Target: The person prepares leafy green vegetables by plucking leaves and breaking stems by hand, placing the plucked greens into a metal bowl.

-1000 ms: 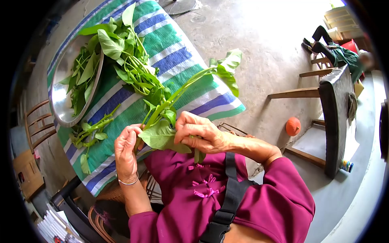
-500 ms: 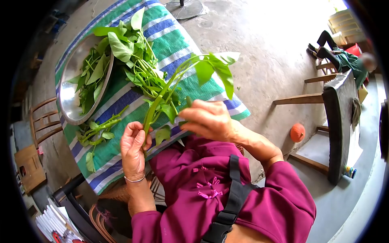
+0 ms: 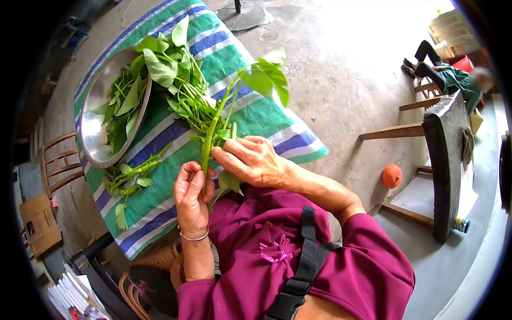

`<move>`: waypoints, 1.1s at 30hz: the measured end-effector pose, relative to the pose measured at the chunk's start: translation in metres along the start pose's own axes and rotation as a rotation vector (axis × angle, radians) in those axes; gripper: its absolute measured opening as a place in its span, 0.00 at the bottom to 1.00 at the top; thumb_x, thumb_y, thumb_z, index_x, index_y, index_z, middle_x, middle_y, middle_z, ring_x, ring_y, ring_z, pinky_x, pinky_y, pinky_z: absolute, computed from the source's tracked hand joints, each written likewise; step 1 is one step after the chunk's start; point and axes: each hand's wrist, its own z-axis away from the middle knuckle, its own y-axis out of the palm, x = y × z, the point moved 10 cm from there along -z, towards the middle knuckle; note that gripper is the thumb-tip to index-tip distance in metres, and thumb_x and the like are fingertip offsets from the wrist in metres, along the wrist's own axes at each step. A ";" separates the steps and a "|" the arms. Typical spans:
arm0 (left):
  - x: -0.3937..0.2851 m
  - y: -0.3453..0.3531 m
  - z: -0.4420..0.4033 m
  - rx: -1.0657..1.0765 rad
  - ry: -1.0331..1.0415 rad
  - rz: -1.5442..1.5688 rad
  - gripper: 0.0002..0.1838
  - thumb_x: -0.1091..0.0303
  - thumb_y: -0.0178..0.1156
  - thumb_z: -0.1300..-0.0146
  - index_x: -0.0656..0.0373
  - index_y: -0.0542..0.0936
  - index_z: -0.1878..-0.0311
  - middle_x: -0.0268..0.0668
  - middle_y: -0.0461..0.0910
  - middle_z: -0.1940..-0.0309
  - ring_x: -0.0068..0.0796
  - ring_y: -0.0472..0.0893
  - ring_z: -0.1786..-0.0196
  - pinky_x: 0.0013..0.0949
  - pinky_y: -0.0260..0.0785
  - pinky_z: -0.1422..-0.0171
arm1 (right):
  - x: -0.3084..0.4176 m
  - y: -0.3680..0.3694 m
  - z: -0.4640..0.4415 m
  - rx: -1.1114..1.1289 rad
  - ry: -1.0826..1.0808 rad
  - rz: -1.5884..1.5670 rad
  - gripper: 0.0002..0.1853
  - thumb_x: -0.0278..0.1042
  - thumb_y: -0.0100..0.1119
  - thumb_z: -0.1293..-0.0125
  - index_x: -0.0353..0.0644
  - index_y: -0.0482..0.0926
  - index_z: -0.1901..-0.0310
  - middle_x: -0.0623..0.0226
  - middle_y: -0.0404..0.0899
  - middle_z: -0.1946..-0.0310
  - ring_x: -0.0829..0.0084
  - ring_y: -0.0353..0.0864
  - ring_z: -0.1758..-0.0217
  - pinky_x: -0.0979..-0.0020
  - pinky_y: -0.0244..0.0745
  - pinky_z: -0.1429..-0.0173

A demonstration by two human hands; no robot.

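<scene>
My left hand (image 3: 193, 194) is closed around the lower end of a leafy green stalk (image 3: 209, 136), which rises above the table edge with broad leaves at its top. Fingers of my right hand (image 3: 253, 161) are bent together against the same stalk, beside its small side leaves. A short green stem piece (image 3: 233, 129) pokes up from behind those fingers; its lower part is hidden. Behind the stalk lies a heap of leafy greens (image 3: 186, 88). A steel bowl (image 3: 92, 125) with picked leaves stands to the left. A few trimmed stems (image 3: 140, 173) lie in front of it.
A striped plastic sheet (image 3: 234, 114) covers the table. At right are a wooden chair (image 3: 440, 165) lying tipped, an orange pumpkin (image 3: 392, 175) on the floor and a seated person (image 3: 461, 82) farther back. Another chair (image 3: 61, 162) stands at far left.
My right hand has come left and in against the stalk. My left hand has shifted slightly right with the stalk, which now stands more upright.
</scene>
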 end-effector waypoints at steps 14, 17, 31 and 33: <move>0.005 0.008 -0.006 -0.131 0.121 0.047 0.04 0.72 0.52 0.34 0.56 0.72 0.57 0.36 0.77 0.67 0.14 0.61 0.83 0.18 0.48 0.81 | -0.022 0.006 -0.001 -0.090 0.147 -0.044 0.13 0.26 0.64 0.56 0.39 0.74 0.66 0.69 0.69 0.78 0.71 0.72 0.82 0.73 0.68 0.79; 0.004 0.010 -0.007 -0.145 0.135 0.034 0.04 0.72 0.52 0.34 0.56 0.72 0.57 0.35 0.77 0.68 0.14 0.61 0.83 0.18 0.49 0.81 | -0.035 0.006 0.002 -0.128 0.260 -0.151 0.11 0.24 0.62 0.55 0.40 0.74 0.68 0.67 0.71 0.79 0.69 0.73 0.82 0.73 0.68 0.79; -0.008 0.019 -0.004 -0.142 0.111 0.076 0.06 0.70 0.52 0.34 0.57 0.72 0.55 0.36 0.76 0.67 0.14 0.60 0.83 0.18 0.49 0.80 | -0.051 -0.027 -0.015 0.087 0.301 -0.225 0.10 0.21 0.59 0.46 0.38 0.71 0.63 0.61 0.70 0.69 0.61 0.76 0.70 0.65 0.72 0.69; -0.007 0.023 -0.003 -0.117 0.119 0.081 0.07 0.71 0.52 0.34 0.57 0.72 0.54 0.36 0.76 0.67 0.13 0.60 0.83 0.17 0.48 0.81 | -0.040 -0.021 -0.021 0.074 0.220 -0.260 0.11 0.20 0.59 0.47 0.38 0.70 0.63 0.61 0.69 0.66 0.60 0.76 0.70 0.65 0.73 0.68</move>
